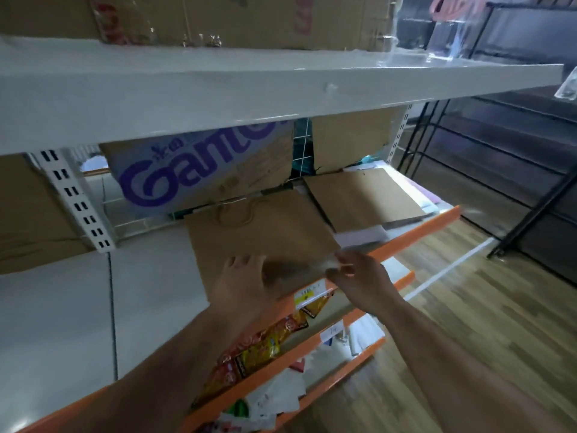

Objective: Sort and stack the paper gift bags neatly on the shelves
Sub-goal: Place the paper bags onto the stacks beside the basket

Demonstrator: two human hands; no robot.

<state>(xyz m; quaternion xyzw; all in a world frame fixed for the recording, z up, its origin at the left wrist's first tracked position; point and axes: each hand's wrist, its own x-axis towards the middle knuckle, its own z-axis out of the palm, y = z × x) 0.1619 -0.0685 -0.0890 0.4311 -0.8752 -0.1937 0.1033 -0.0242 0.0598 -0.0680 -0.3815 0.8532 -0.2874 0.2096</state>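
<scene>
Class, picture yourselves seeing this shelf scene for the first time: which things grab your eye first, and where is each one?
The cardboard box with big purple lettering stands out at the back of the middle shelf. In front of it a brown paper gift bag lies flat, with the left hand spread on it and the right hand seemingly pinching its near right corner. Bright snack packets fill the orange-edged shelf below.

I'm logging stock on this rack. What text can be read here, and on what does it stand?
"Gant", purple, on the cardboard box; later letters hidden by the white shelf.
Small purple characters above it: blurred.
Yellow label on the orange edge: too blurred.
White tag on the edge below: handwriting unreadable.
Snack packets: print blurred.
Red print on the top boxes: unreadable.
</scene>
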